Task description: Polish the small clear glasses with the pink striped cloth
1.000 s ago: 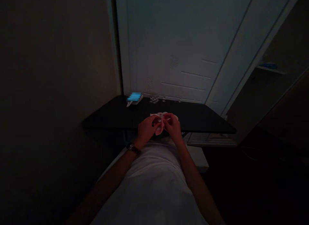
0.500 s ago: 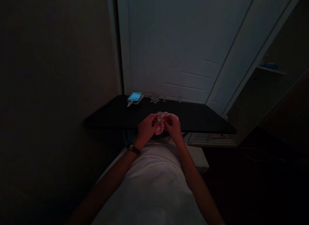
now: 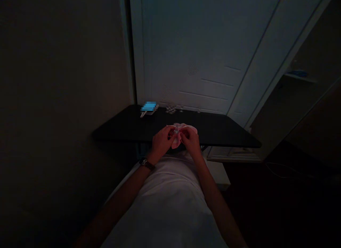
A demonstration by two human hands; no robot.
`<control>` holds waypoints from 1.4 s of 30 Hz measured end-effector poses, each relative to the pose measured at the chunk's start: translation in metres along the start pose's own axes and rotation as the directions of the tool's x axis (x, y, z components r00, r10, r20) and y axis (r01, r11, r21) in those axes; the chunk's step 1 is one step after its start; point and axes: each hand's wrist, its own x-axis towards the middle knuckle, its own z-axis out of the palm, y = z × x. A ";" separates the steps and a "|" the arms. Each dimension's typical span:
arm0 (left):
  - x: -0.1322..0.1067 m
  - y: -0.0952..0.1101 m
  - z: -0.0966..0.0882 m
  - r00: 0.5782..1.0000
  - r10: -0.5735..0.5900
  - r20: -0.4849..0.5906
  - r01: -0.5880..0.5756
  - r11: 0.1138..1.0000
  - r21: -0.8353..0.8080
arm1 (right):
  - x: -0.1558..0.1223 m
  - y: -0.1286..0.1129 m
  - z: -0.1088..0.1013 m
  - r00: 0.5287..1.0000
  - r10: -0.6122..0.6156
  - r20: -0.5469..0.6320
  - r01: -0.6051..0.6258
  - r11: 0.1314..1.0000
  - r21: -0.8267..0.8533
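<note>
- Dim room, black table (image 3: 218, 129) ahead, white panelled door (image 3: 191, 45) behind it at twelve o'clock; clock centred on the hands.
- Ten o'clock: plain wall (image 3: 66, 63), deep in shadow.
- Dark wristwatch (image 3: 146, 163) on the left wrist, between seven and eight.
- Between ten and eleven, far edge of table: lit blue rectangle (image 3: 149, 106), blurred, on something white.
- Left hand (image 3: 161, 139): fingertips pinched on a small clear piece (image 3: 176, 128), held up over the table's near edge.
- Near twelve, by the door: cluster of clear pieces (image 3: 171, 109).
- Pink cloth (image 3: 175, 145), bunched around the held piece, between both hands.
- Right hand (image 3: 191, 138): fingers gripping cloth; can't tell whether they touch the piece.
- Between one and two: lone clear item (image 3: 198, 111).
- Between four and five, lower down: white block (image 3: 220, 173).
</note>
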 end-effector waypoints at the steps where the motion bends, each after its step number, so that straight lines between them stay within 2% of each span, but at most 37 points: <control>1: 0.000 0.000 0.000 1.000 -0.005 0.003 0.005 1.000 0.004 | 0.000 0.000 0.000 1.000 0.002 -0.002 -0.002 1.000 -0.003; 7: -0.001 0.003 -0.001 1.000 -0.005 -0.006 0.005 1.000 0.015 | -0.001 -0.001 -0.001 1.000 -0.012 -0.007 0.012 1.000 -0.019; 15: 0.000 0.002 -0.001 1.000 -0.009 -0.016 0.008 0.998 -0.055 | -0.001 0.000 -0.001 1.000 -0.012 -0.005 0.012 1.000 0.004; 30: 0.000 0.002 0.000 1.000 0.001 -0.022 -0.001 1.000 -0.023 | -0.001 0.000 -0.001 1.000 -0.009 -0.015 0.008 0.999 -0.052; 42: 0.001 0.001 0.000 1.000 -0.012 -0.022 0.011 0.999 -0.041 | -0.002 0.000 -0.001 1.000 0.003 -0.010 -0.003 1.000 -0.027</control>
